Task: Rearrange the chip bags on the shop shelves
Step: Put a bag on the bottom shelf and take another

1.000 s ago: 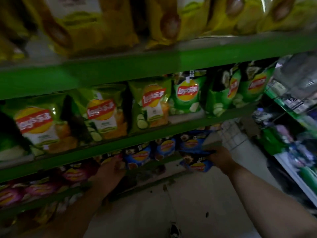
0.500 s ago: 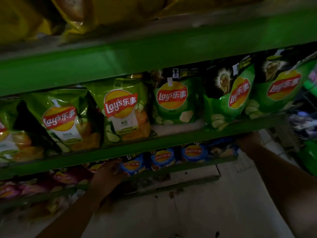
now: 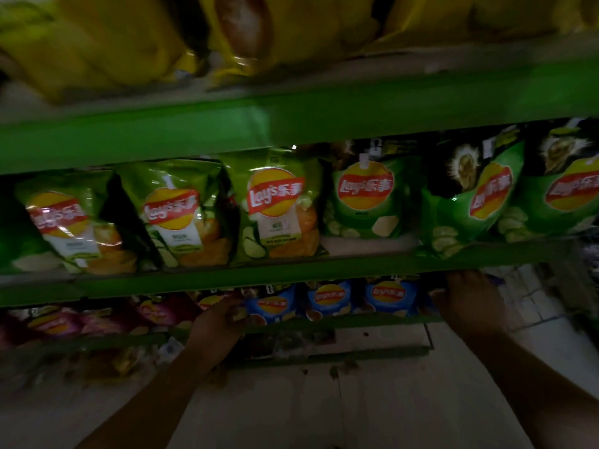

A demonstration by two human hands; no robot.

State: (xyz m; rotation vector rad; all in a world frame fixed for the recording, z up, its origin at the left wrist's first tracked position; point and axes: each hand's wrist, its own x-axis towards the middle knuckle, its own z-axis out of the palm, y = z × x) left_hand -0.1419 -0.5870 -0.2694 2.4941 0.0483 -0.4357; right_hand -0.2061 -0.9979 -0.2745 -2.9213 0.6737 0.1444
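Blue chip bags (image 3: 329, 298) stand in a row on the lower green shelf (image 3: 324, 325), with purple bags (image 3: 97, 320) to their left. My left hand (image 3: 220, 324) reaches in where the purple and blue rows meet, its fingers curled on the edge of a chip bag (image 3: 210, 301). My right hand (image 3: 470, 301) is at the right end of the blue row, back of the hand towards me. It holds a blue chip bag (image 3: 434, 293) that it mostly hides. The view is dark and blurred.
Green chip bags (image 3: 275, 209) fill the middle shelf (image 3: 291, 273) just above my hands. Yellow bags (image 3: 291, 27) sit on the top shelf. Pale floor tiles (image 3: 356, 400) lie below, and another rack edge shows at the far right (image 3: 586, 273).
My right hand carried a blue bag from in front of the shelves up onto the lower shelf's right end. The left hand stayed at the bags. The view moved closer and tilted up.
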